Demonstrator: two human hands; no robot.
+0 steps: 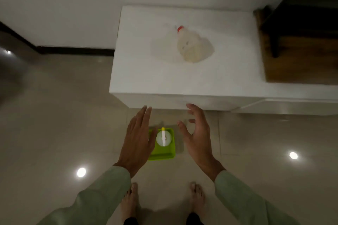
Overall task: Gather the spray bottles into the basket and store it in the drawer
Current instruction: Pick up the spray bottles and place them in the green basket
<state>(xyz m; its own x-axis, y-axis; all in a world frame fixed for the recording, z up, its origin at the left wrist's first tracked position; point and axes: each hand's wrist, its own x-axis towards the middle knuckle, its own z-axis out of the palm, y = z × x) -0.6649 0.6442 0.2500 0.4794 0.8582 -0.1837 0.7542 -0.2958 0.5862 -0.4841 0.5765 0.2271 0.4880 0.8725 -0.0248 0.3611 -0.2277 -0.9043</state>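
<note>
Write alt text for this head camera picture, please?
Two open, empty hands, left hand and right hand, reach down toward a green basket on the floor holding a white bottle. Another white bottle with a red cap lies on the white cabinet ahead.

You are looking at a scene where nothing is showing readable text: no words, numbers, brands or signs are standing out anywhere. The bottle [193, 45] lying on the white cabinet [146, 75] is showing only a few small dark specks on its blurred side, too smeared to read as letters. The bottle [163, 138] standing in the green basket [171, 153] on the floor is facing you top-on, so any label it is carrying is staying out of your sight.
</note>
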